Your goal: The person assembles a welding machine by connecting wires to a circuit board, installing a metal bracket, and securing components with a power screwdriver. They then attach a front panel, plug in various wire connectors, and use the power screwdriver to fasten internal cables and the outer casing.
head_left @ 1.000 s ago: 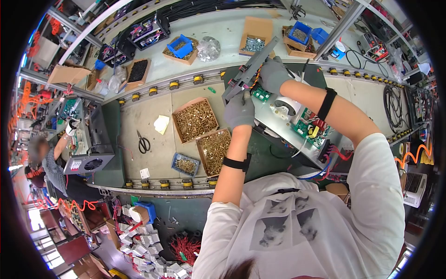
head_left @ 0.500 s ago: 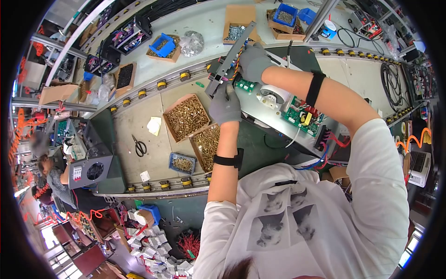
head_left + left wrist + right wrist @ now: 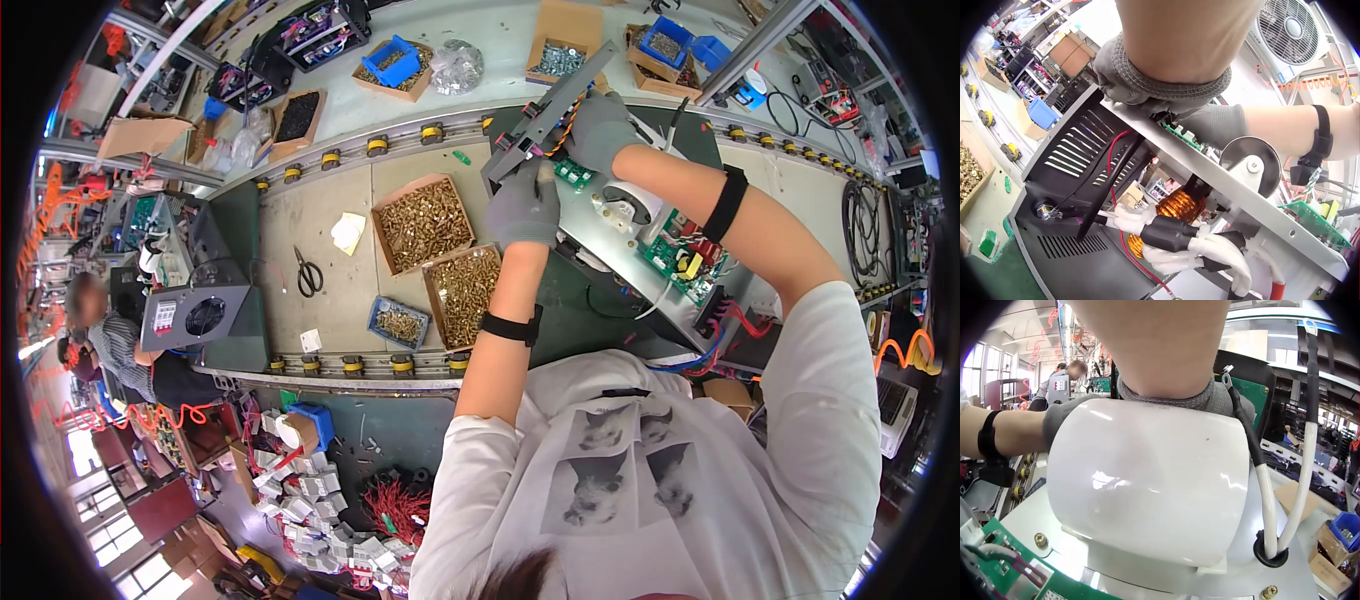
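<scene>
A machine with a metal plate (image 3: 592,238) and green circuit boards (image 3: 575,174) lies in front of me, its dark panel (image 3: 556,104) standing at the far-left end. My gloved left hand (image 3: 524,208) grips the near end of that panel, thumb on the inner side. My gloved right hand (image 3: 598,135) is behind the panel, beside twisted yellow-and-black wires (image 3: 570,128); its fingertips are hidden, so I cannot tell what they hold. Below the plate, the left wrist view shows white cables (image 3: 1225,253) and a copper coil (image 3: 1185,205). A glossy white curved cover (image 3: 1147,481) fills the right wrist view.
Cardboard boxes of brass fittings (image 3: 423,225) and a small blue tray (image 3: 398,323) stand left of the machine. Scissors (image 3: 308,272) lie farther left. A roller rail (image 3: 377,146) runs behind. At far left, another person (image 3: 115,335) is beside a similar machine (image 3: 195,312).
The head view swings aside and back. Both my hands stay at the panel with little change in their hold. The person at far left has lowered an arm from the other machine.
</scene>
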